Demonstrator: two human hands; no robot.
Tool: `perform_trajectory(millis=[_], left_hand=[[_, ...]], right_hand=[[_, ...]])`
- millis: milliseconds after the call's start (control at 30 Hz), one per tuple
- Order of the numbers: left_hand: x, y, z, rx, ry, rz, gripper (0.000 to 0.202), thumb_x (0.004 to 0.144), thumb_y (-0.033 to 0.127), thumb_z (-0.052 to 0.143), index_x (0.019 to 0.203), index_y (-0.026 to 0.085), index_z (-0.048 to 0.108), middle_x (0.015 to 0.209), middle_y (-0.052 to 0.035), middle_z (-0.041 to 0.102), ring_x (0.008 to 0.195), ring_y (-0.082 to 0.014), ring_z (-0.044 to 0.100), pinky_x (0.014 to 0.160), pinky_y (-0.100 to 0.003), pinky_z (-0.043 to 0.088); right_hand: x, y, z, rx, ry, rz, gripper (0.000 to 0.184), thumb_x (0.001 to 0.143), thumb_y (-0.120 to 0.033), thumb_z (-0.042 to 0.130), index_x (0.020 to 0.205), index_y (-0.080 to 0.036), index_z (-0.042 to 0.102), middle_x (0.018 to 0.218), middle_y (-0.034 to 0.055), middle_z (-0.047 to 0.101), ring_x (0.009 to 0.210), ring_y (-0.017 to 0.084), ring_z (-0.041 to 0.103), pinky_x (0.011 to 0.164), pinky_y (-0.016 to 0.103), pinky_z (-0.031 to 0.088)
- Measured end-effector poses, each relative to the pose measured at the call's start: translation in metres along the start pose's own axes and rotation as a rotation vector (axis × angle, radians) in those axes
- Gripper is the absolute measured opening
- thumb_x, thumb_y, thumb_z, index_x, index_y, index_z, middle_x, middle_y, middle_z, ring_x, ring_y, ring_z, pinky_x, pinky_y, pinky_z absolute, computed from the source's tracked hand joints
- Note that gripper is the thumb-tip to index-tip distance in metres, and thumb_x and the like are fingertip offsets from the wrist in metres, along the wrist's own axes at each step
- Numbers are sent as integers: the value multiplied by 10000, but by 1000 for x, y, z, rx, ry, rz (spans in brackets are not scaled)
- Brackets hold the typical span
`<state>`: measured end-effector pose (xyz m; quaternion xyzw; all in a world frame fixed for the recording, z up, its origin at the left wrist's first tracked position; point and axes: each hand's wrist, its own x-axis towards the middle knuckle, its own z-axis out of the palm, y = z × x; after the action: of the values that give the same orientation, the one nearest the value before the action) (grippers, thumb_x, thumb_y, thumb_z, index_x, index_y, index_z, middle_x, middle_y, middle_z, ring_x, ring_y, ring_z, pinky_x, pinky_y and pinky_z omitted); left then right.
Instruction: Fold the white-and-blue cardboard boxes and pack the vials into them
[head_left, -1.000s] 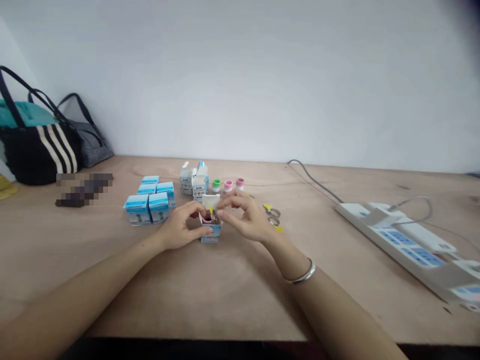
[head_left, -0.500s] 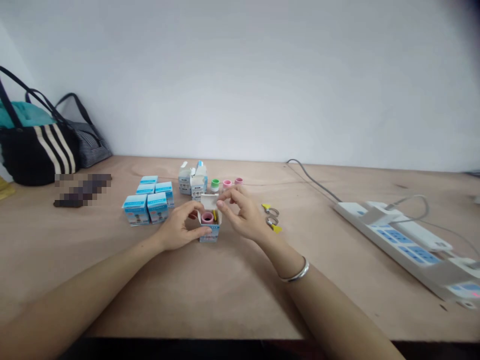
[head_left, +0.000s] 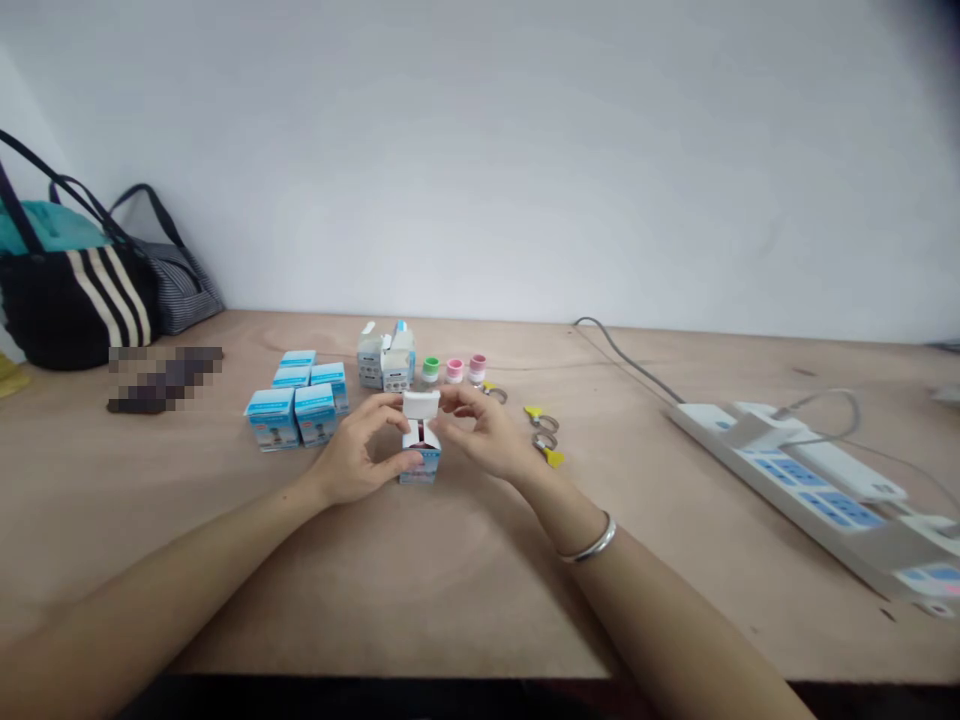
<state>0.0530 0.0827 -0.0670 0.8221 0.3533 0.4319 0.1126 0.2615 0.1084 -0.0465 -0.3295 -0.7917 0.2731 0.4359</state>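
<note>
A small blue-and-white carton (head_left: 421,464) stands upright in front of me, its white lid flap (head_left: 421,404) raised at the back. Its two side flaps are folded inward, with a narrow gap between them showing something reddish inside. My left hand (head_left: 365,452) grips the carton's left side, thumb on the front and fingers at the back and top. At the right, my right hand (head_left: 481,432) has its fingers curled behind the lid flap and its thumb near the right side flap. A silver bangle (head_left: 596,542) circles my right wrist.
Closed blue cartons (head_left: 271,418) stand at the left. Opened cartons (head_left: 385,362) and small bottles with green and pink caps (head_left: 454,370) are behind. Metal ring clamps with yellow tabs (head_left: 544,425) lie right; a power strip (head_left: 810,490) is farther right. Bags (head_left: 82,300) sit far left.
The carton's side flaps have folded inward over the pink ring-shaped item and yellow piece that showed inside. My right hand has lowered slightly at the flaps; my left hand keeps its hold.
</note>
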Motion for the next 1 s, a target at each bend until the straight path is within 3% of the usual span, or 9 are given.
perform_trajectory(millis=[133,333,500,700,767,867,933,1000], left_hand=[[-3,-3,4,-37,54,7,264,746,317,685,904,204,507,1184,-96,576,1098,-229,569,939,-404,454],[-6,-7,9,-88,118,-16,412,716,336,716,1001,211,445,1072,-73,634,979,-200,622,854,-377,506],[-4,-5,6,-22,84,15,384,745,357,685,1062,209,525,1039,-66,644,973,-198,622,867,-359,499],[-1,-1,2,38,-2,105,180,801,315,607,930,199,561,1123,-89,605,1054,-208,579,914,-364,459],[2,2,2,112,-43,96,236,784,369,615,929,197,543,1176,-105,579,1107,-233,544,947,-387,426],[6,9,0,257,-124,67,304,784,458,587,926,197,520,1052,-89,634,1033,-248,566,967,-443,369],[8,12,-4,361,-176,53,280,815,451,546,933,198,521,962,-65,659,959,-242,588,989,-492,310],[10,12,-11,470,-193,33,261,836,405,527,998,200,527,993,-68,664,971,-252,586,1015,-546,233]], right_hand=[[0,-7,-4,-2,-67,-227,167,775,-274,669,926,-204,648,924,45,644,912,180,581,851,350,451],[-1,-9,-4,-76,-101,-279,99,812,-291,641,833,-196,663,834,45,648,825,166,585,763,323,477],[-3,-8,-3,-160,-81,-328,109,833,-284,611,807,-189,658,799,46,639,775,156,576,715,306,467],[-1,-14,-4,-364,-198,-468,223,827,-388,611,730,-188,632,901,74,628,843,182,554,795,353,431],[-1,-15,-4,-410,-219,-479,252,825,-422,603,739,-185,606,946,83,616,873,192,546,815,367,425],[-2,-14,-3,-392,-192,-467,275,818,-456,599,837,-182,588,994,97,593,924,206,542,833,375,435],[-3,-11,-4,-360,-141,-440,276,833,-447,583,915,-183,584,1001,98,576,948,208,542,844,374,445],[-3,-8,-5,-346,-110,-403,250,851,-419,565,929,-183,587,987,94,565,939,199,549,845,364,456]])
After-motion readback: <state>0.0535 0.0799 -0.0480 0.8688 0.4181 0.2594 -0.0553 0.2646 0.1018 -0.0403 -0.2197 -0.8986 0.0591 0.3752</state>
